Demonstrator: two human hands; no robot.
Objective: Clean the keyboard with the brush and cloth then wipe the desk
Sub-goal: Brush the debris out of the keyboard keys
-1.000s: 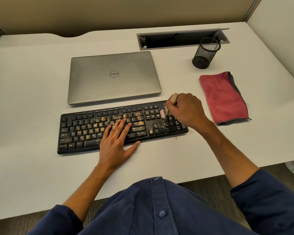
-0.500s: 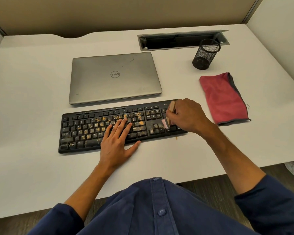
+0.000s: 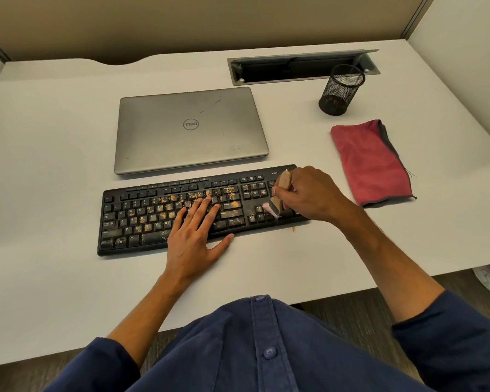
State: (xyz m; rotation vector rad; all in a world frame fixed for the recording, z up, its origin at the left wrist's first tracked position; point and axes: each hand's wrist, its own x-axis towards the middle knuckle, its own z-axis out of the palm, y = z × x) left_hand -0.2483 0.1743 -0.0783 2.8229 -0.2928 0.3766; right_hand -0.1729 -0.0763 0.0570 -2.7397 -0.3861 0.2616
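On the white tabletop a black keyboard lay just in front of a closed silver laptop; orange-brown crumbs speckled the keys across its middle, and a few crumbs lay on the tabletop just beside its near right edge; the left hand rested flat on the central keys with fingers straight and spread, thumb touching the front edge; the right hand curled around a small wooden-handled brush, whose pale pink bristles touched the keys near the arrow cluster at the keyboard's right end; a folded red cloth with a grey edge lay to the right, apart from the keyboard; behind it stood a black mesh pen cup, beside an open grey cable tray set into the tabletop; beige partition walls closed off the back and sides; the laptop lid bore the logo "DELL", upside down from this view; the keyboard's top right corner read "K260" or similar, too small to be sure.
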